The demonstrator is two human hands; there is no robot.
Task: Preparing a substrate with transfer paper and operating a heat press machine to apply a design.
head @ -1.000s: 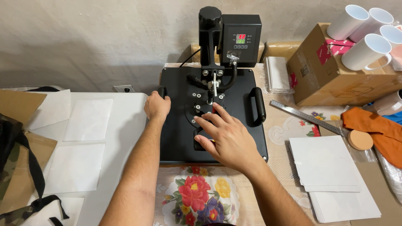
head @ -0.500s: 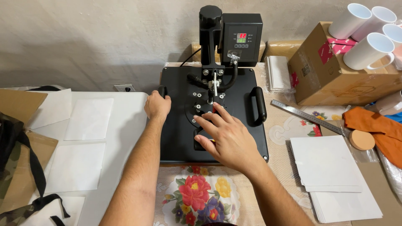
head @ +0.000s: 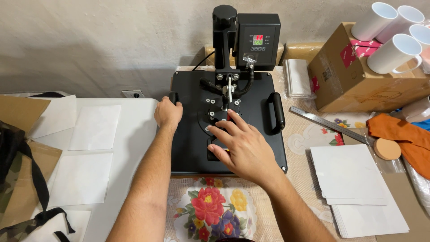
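Left hand (head: pixel 168 113) gripping heat press (head: pixel 251 148) handle, right hand (head: pixel 244 148) flat on top

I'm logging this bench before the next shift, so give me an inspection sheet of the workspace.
Surface: flowered tablecloth under the gear.
Job's things: black heat press, top plate closed flat.
Clutter: white mugs on a cardboard box, metal ruler, white sheet stack, orange cloth.
Hands: left hand grips the press's left side handle; right hand lies flat on the plate.
Cables: black cable behind the press.
Surroundings: bare plaster wall.
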